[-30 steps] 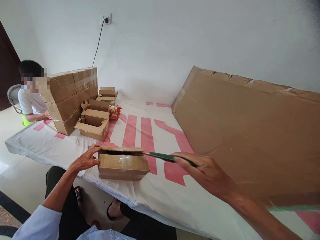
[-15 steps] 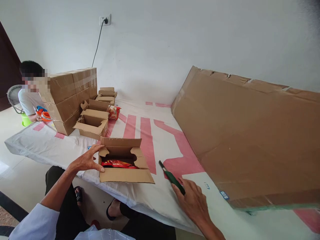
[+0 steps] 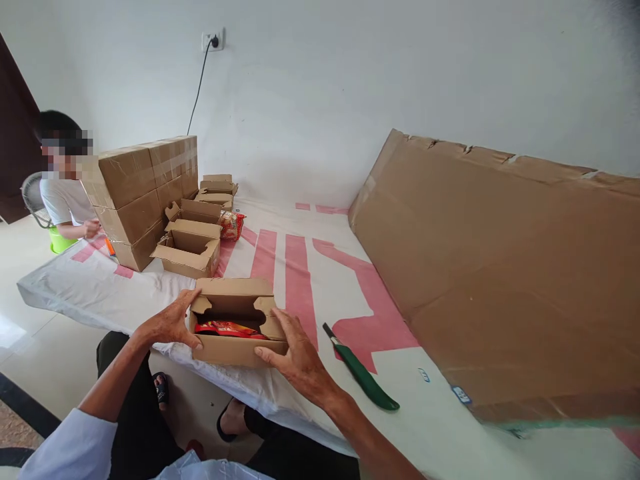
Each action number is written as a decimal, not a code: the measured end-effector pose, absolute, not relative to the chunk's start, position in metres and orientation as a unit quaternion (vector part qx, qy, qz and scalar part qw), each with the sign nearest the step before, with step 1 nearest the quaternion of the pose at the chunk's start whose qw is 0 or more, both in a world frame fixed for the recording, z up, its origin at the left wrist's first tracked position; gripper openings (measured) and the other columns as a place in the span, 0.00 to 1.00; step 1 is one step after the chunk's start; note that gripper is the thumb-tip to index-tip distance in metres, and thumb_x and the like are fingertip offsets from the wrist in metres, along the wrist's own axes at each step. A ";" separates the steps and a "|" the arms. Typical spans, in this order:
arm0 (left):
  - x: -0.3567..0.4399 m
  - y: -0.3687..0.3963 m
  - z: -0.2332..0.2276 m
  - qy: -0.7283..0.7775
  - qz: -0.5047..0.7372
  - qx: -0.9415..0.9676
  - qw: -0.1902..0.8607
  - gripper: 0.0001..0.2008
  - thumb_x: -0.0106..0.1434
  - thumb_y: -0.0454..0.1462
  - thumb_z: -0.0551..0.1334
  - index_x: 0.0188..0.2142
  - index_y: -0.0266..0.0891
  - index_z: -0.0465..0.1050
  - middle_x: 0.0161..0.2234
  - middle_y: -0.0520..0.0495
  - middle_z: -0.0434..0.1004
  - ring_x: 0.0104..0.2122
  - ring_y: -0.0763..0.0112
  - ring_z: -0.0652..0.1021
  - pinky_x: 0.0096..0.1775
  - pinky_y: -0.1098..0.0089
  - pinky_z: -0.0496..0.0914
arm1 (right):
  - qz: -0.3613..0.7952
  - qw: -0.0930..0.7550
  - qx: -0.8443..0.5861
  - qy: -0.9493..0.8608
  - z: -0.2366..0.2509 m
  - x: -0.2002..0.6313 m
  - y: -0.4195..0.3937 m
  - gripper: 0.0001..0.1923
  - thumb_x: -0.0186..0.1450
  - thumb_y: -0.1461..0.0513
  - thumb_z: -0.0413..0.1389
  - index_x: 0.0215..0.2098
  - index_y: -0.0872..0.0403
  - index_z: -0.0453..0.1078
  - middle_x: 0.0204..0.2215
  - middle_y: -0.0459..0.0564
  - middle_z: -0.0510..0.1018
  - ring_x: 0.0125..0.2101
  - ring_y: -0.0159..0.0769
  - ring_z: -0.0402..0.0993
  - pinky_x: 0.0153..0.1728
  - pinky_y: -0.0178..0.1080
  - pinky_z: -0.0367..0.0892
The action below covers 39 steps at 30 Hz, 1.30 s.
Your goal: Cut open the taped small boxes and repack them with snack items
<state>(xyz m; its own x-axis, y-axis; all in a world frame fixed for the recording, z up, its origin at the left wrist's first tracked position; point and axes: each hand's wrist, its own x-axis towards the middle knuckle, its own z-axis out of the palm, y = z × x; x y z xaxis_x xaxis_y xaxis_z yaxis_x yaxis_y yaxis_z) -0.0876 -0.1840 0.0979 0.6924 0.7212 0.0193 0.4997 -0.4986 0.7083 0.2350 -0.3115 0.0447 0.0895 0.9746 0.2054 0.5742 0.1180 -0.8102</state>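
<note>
Cardboard is what both hands meet: a small brown cardboard box [image 3: 235, 323] sits at the near edge of a white sheet with pink stripes [image 3: 300, 267], and the person clasps it from either end. The left hand [image 3: 167, 325] lies against the box's left end, fingers spread, with the thumb on the front corner. The right hand [image 3: 295, 350] presses the box's right front corner, fingers open and flat on the side flap rather than curled around anything. Neither hand is closed; together they hold the box between them. The top flaps stand open, the rear one upright, and between the hands a red glossy packet [image 3: 227, 328] shows inside the box.

Just to the right of the right hand, apart from it, a green-handled utility knife [image 3: 363, 372] lies on the sheet with its blade end pointing away from the person. Farther to the right a large flat brown cardboard sheet [image 3: 500, 267] leans against the wall. Beyond the left hand stands an open empty brown carton [image 3: 187, 248], with more open cartons behind it and a stack of taped brown cartons [image 3: 145, 190] at their left. Another person in a white shirt [image 3: 63, 200] sits past that stack.
</note>
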 end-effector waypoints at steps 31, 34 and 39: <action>-0.092 -0.193 0.101 0.371 0.169 0.823 0.396 0.66 0.49 0.56 0.79 0.78 0.43 0.48 0.75 0.33 0.52 0.74 0.38 0.58 0.68 0.45 0.65 | 0.193 0.431 -0.647 -0.599 0.047 0.240 -0.291 0.23 0.71 0.47 0.53 0.52 0.53 0.77 0.48 0.59 0.85 0.46 0.50 0.83 0.48 0.51 0.77; -0.084 -0.196 0.098 0.403 0.201 0.812 0.370 0.56 0.57 0.55 0.75 0.77 0.41 0.53 0.74 0.35 0.58 0.73 0.42 0.61 0.72 0.46 0.59 | 0.214 0.471 -0.662 -0.543 0.039 0.226 -0.297 0.25 0.68 0.48 0.56 0.55 0.53 0.76 0.50 0.60 0.85 0.45 0.50 0.83 0.46 0.51 0.79; -0.057 -0.198 0.088 0.480 0.261 0.793 0.268 0.40 0.60 0.43 0.73 0.69 0.37 0.66 0.64 0.34 0.74 0.64 0.45 0.74 0.67 0.47 0.66 | 0.226 0.502 -0.665 -0.504 0.030 0.219 -0.310 0.26 0.69 0.49 0.53 0.59 0.54 0.75 0.51 0.60 0.84 0.44 0.48 0.83 0.42 0.49 0.80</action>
<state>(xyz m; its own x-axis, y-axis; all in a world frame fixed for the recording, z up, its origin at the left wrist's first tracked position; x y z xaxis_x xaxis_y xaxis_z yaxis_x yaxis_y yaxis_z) -0.0570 -0.1981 0.0882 0.4024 0.9019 0.1572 0.6226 -0.3955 0.6753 0.2187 -0.3098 0.0302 0.3891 0.8977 0.2067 0.4440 0.0138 -0.8959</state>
